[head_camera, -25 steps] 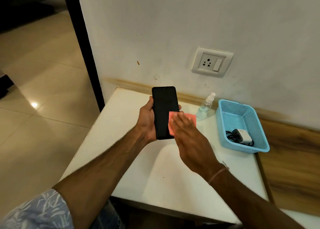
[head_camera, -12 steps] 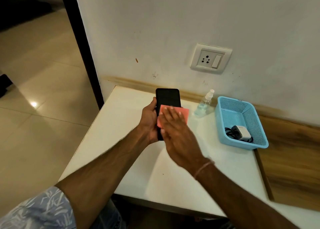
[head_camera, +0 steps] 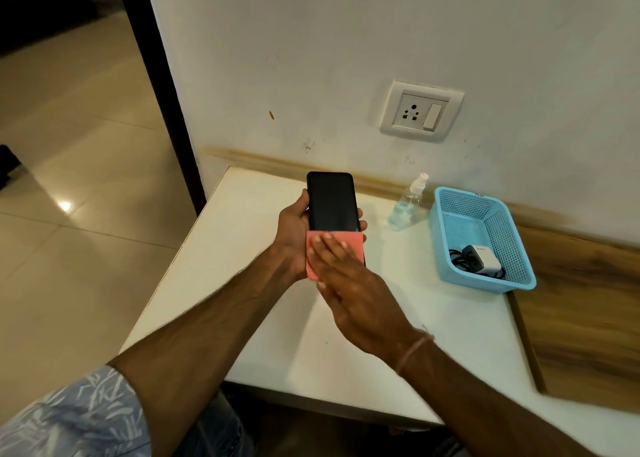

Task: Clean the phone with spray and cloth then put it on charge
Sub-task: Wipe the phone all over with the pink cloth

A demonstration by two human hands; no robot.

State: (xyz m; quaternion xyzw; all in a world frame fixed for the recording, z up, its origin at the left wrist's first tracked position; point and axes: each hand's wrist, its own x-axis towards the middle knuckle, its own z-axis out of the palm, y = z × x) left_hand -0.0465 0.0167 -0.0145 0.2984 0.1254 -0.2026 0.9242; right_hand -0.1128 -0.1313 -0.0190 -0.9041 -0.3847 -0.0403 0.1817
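My left hand [head_camera: 292, 229] grips a black phone [head_camera: 331, 202] by its edges, screen up, above the white table [head_camera: 242, 283]. A pink cloth [head_camera: 346, 240] lies over the phone's lower half. My right hand [head_camera: 349, 283] presses flat on that cloth with straight fingers. A small clear spray bottle [head_camera: 408, 203] stands on the table near the wall, right of the phone. A white charger with a black cable [head_camera: 479, 261] lies in a blue basket [head_camera: 519, 276].
A wall socket with a switch [head_camera: 420, 112] sits above the table. A wooden panel [head_camera: 581, 311] adjoins the table on the right. Tiled floor [head_camera: 69, 179] and a dark door frame [head_camera: 159, 86] are at the left.
My right hand slid the pink cloth from the phone's right edge across the screen and down to its lower half. The left hand kept holding the phone.
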